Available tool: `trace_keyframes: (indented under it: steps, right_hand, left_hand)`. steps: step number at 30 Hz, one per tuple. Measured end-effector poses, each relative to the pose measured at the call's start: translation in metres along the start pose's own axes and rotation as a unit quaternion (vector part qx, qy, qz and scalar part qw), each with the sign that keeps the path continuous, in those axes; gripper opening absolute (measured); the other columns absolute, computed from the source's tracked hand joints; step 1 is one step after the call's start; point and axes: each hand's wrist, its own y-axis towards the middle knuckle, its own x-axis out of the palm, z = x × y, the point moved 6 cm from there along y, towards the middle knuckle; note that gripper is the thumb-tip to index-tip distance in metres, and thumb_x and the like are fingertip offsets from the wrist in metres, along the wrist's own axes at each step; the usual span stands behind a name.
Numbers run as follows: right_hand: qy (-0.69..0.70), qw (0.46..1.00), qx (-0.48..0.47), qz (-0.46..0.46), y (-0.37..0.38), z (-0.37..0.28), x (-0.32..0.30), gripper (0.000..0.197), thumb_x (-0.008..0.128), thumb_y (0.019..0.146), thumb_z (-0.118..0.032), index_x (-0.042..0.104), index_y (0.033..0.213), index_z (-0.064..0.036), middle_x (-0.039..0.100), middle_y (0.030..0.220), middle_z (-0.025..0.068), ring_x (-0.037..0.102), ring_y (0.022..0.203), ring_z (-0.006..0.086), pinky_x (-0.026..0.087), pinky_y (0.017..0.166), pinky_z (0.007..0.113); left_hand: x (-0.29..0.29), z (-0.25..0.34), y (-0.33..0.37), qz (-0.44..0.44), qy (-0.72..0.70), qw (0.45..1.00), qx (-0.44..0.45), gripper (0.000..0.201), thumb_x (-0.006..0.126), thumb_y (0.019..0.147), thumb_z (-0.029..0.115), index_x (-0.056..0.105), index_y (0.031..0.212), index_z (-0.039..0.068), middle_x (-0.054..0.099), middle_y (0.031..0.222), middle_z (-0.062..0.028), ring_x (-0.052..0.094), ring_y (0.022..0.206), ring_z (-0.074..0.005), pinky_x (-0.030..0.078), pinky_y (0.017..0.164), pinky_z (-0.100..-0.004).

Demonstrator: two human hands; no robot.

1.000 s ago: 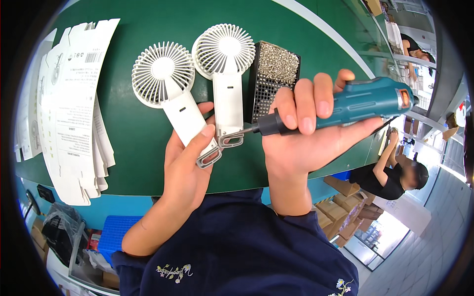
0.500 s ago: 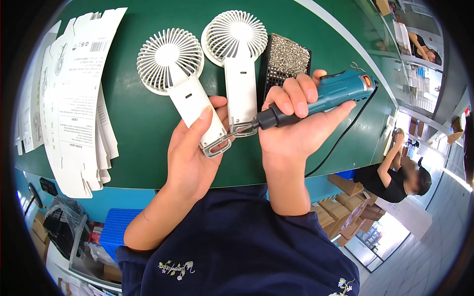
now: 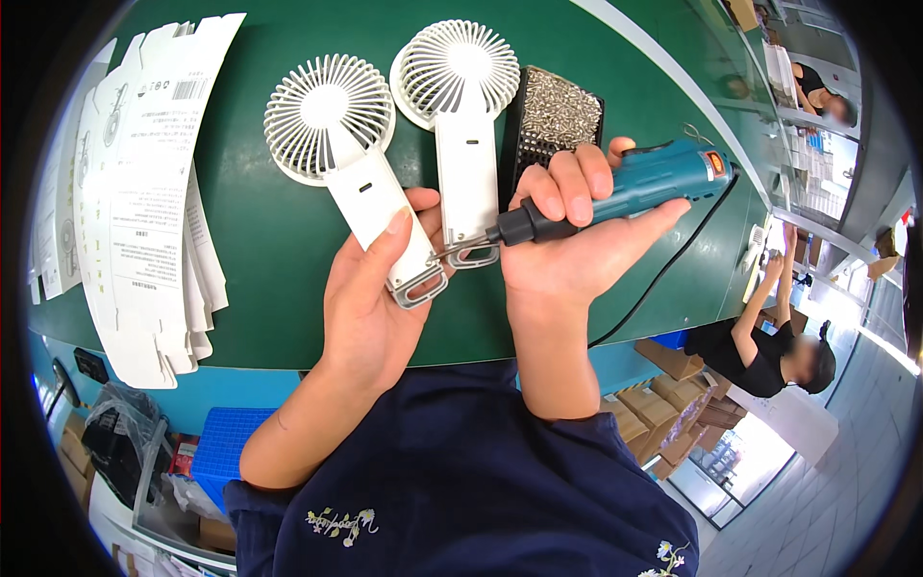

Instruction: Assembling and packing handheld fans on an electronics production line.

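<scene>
My left hand (image 3: 370, 274) is closed round the handle of a white handheld fan (image 3: 370, 204), thumb on its face and fingers beneath. A grey loop (image 3: 421, 287) sticks out at the handle's lower end. In my right hand (image 3: 567, 236) lies a teal electric screwdriver (image 3: 663, 181), its black nose pointing left. The thin bit reaches the fan's lower end close to the loop; whether it sits in a screw is too small to tell. Just right of the held fan, a second white fan (image 3: 467, 154) lies on the green table (image 3: 240, 269), its own loop partly behind the screwdriver bit.
A black tray (image 3: 562, 111) heaped with small metal screws is beyond my right hand. Flattened white printed cartons (image 3: 144, 212) are stacked at the left. The screwdriver's black cord (image 3: 663, 274) runs down to the table edge. Another person (image 3: 769, 351) in black is at the right.
The screwdriver and my right hand have shifted slightly left, and the bit now meets the held fan's lower end higher up, above the loop. The fans stay nearly in place.
</scene>
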Motion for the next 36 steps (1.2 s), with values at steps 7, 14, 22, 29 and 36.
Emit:
trace_keyframes:
  steps: [7,14,22,29,36]
  right_hand:
    - [-0.04,0.982,-0.079,-0.164,-0.014,-0.014,0.025,0.065,0.038,0.088,-0.072,0.051,0.113,-0.0125,0.045,0.067,-0.0025,0.041,0.047,0.0074,0.037,0.045,0.023]
    - [-0.079,0.94,-0.1,-0.316,-0.037,-0.021,0.048,0.078,0.039,0.084,-0.077,0.039,0.127,-0.0123,0.051,0.078,0.005,0.047,0.055,0.0156,0.039,0.051,0.031]
    - [-0.128,0.916,-0.124,-0.36,-0.052,-0.022,0.057,0.07,0.045,0.086,-0.071,0.039,0.128,-0.0152,0.048,0.075,0.0051,0.043,0.053,0.0169,0.038,0.05,0.031]
    - [-0.146,0.901,-0.15,-0.381,-0.062,-0.021,0.06,0.068,0.044,0.088,-0.069,0.037,0.13,-0.015,0.048,0.076,0.0066,0.044,0.053,0.0188,0.038,0.051,0.033]
    - [-0.156,0.903,-0.105,-0.386,-0.054,-0.023,0.058,0.075,0.044,0.084,-0.074,0.038,0.131,-0.0166,0.049,0.076,0.0074,0.046,0.054,0.0199,0.04,0.052,0.035]
  left_hand:
    - [-0.001,0.0,0.001,0.003,0.008,1.0,0.001,0.035,0.047,0.099,0.024,0.048,0.123,-0.002,0.058,0.12,-0.0153,0.058,0.101,-0.0152,0.045,0.075,-0.0262]
    - [-0.002,0.002,0.001,-0.004,0.033,0.999,0.005,0.037,0.045,0.1,0.027,0.047,0.125,0.0,0.059,0.119,-0.0161,0.057,0.1,-0.0173,0.045,0.079,-0.0292]
    - [0.001,0.002,0.0,0.003,0.02,1.0,0.001,0.033,0.05,0.099,0.024,0.051,0.122,0.001,0.06,0.117,-0.0122,0.058,0.102,-0.0153,0.044,0.081,-0.0295]
    - [0.004,0.001,0.001,0.008,0.018,1.0,0.0,0.033,0.049,0.099,0.024,0.051,0.122,0.001,0.06,0.118,-0.0124,0.058,0.103,-0.0173,0.045,0.086,-0.0326]
    - [0.005,0.003,-0.001,0.001,0.015,1.0,0.001,0.032,0.05,0.099,0.024,0.052,0.121,0.001,0.06,0.115,-0.0111,0.058,0.102,-0.0164,0.045,0.086,-0.0324]
